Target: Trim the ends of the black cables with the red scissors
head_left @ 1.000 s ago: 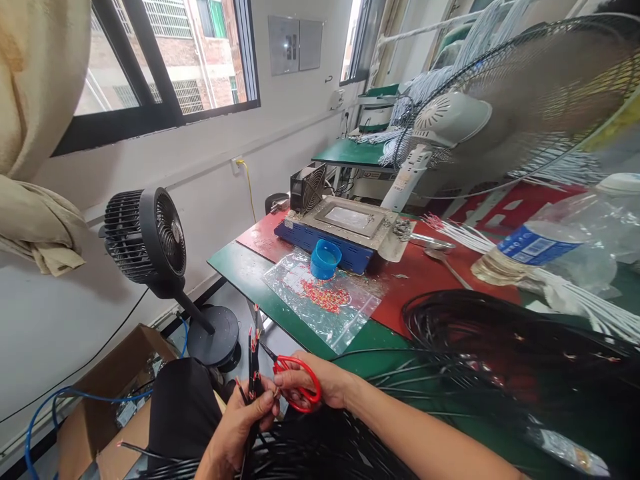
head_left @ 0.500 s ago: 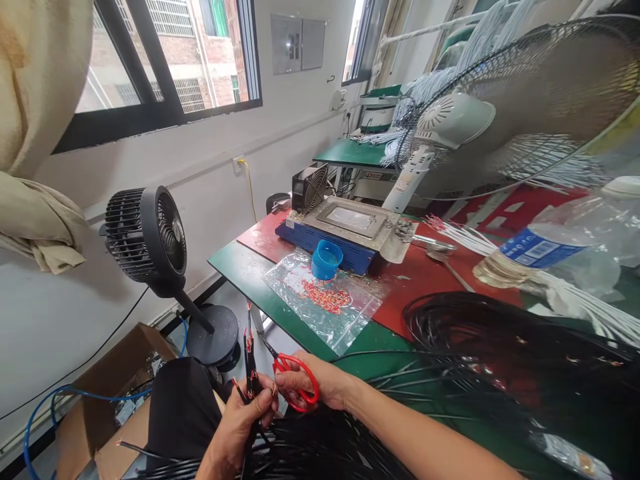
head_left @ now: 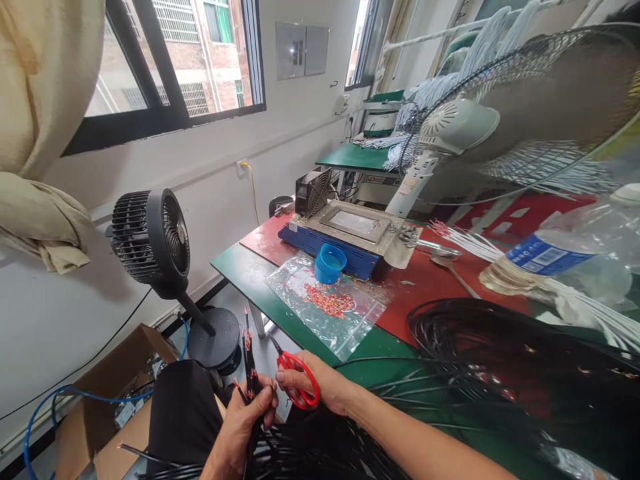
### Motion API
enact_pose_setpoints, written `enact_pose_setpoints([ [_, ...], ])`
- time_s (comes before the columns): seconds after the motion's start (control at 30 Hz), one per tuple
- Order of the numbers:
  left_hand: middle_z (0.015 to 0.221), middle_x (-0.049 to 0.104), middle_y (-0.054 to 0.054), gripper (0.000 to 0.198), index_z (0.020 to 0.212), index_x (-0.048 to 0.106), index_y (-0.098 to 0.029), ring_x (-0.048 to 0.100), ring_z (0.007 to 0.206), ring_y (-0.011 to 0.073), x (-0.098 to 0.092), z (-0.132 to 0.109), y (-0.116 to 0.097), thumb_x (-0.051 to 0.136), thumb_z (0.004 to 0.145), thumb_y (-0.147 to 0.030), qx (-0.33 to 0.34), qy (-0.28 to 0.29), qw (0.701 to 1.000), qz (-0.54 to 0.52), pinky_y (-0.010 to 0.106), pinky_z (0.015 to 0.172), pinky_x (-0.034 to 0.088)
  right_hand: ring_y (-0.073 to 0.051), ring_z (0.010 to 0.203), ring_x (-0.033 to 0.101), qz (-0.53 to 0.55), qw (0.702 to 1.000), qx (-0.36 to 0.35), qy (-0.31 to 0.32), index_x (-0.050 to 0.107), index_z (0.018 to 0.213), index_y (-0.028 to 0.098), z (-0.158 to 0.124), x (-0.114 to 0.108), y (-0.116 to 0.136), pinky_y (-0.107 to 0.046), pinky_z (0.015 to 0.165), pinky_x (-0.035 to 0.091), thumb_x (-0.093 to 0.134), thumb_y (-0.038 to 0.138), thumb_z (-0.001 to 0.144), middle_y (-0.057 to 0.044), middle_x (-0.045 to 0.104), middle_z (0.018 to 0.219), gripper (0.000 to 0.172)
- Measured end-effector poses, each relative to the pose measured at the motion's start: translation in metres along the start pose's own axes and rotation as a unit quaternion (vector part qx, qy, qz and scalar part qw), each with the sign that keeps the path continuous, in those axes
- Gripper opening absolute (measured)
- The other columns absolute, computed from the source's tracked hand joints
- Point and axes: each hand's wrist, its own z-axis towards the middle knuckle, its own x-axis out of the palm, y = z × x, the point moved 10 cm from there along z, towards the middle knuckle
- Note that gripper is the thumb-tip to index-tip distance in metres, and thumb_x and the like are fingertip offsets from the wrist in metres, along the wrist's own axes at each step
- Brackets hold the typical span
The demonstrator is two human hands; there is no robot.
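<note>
My left hand (head_left: 250, 413) is closed around several black cables (head_left: 249, 363), whose stripped ends show red and light inner wires pointing up. Between its thumb and fingers one short cable end sticks out toward the right. My right hand (head_left: 307, 383) grips red-handled scissors (head_left: 313, 393), their dark blades angled up and left, just right of the cable ends and apart from them. More black cables (head_left: 320, 447) lie below both hands, across the lap. On the table beyond, a clear plastic bag (head_left: 345, 330) lies flat with small red and yellow wire scraps (head_left: 327, 300) on it.
A blue cup (head_left: 330, 263) stands on the bag before a blue-sided heating unit (head_left: 325, 250). A big coil of black cable (head_left: 450, 327) and a plastic bottle (head_left: 540, 260) are at right. A black fan (head_left: 155, 243) and a cardboard box (head_left: 105, 407) stand left.
The right hand and scissors have drawn slightly away from the left hand's fingertips. The left hand still holds the cables. The whole view has shifted a little.
</note>
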Motion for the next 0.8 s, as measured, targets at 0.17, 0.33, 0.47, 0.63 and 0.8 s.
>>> enact_pose_setpoints([
  [0.17, 0.044, 0.052, -0.003, 0.028, 0.073, 0.058, -0.014, 0.040, 0.037, 0.0058, -0.008, 0.003, 0.002, 0.067, 0.064, -0.039, 0.000, -0.035, 0.999, 0.005, 0.021, 0.041, 0.029, -0.004, 0.037, 0.036, -0.089, 0.995, -0.045, -0.012, 0.053, 0.063, 0.013, 0.000, 0.000, 0.008, -0.016, 0.037, 0.026, 0.072, 0.047, 0.059, 0.007, 0.045, 0.043, 0.039],
  [0.33, 0.048, 0.055, -0.001, 0.027, 0.067, 0.059, -0.013, 0.044, 0.039, 0.0060, -0.004, 0.002, 0.001, 0.072, 0.059, -0.035, 0.010, -0.029, 0.999, -0.009, 0.020, 0.041, 0.032, -0.005, 0.039, 0.036, -0.134, 0.988, -0.065, -0.026, 0.052, 0.065, 0.014, -0.001, -0.005, 0.007, -0.017, 0.038, 0.026, 0.065, 0.051, 0.066, 0.007, 0.042, 0.044, 0.040],
  [0.47, 0.048, 0.060, 0.001, 0.029, 0.068, 0.061, -0.012, 0.050, 0.042, 0.0096, -0.004, 0.003, 0.003, 0.075, 0.054, -0.033, -0.005, -0.035, 0.999, -0.029, 0.022, 0.044, 0.039, -0.005, 0.041, 0.036, -0.181, 0.978, -0.083, -0.058, 0.051, 0.063, 0.014, -0.002, -0.010, 0.013, -0.018, 0.042, 0.027, 0.060, 0.053, 0.071, 0.007, 0.042, 0.045, 0.041],
  [0.63, 0.059, 0.066, 0.003, 0.029, 0.079, 0.064, -0.012, 0.060, 0.058, 0.0110, -0.024, -0.004, 0.016, 0.076, 0.055, -0.023, -0.083, -0.153, 0.977, -0.126, 0.022, 0.060, 0.047, -0.008, 0.053, 0.042, -0.401, 0.861, -0.271, -0.155, 0.057, 0.068, 0.014, -0.020, -0.006, 0.051, -0.021, 0.049, 0.030, 0.057, 0.043, 0.078, 0.001, 0.050, 0.058, 0.031],
  [0.8, 0.064, 0.065, 0.001, 0.026, 0.081, 0.063, -0.014, 0.058, 0.058, 0.0094, -0.020, -0.001, 0.026, 0.073, 0.058, -0.019, -0.099, -0.129, 0.964, -0.210, 0.022, 0.058, 0.048, -0.012, 0.057, 0.043, -0.626, 0.608, -0.474, -0.114, 0.056, 0.073, 0.015, -0.052, 0.049, 0.059, -0.025, 0.052, 0.028, 0.039, 0.018, 0.089, -0.002, 0.052, 0.062, 0.024],
])
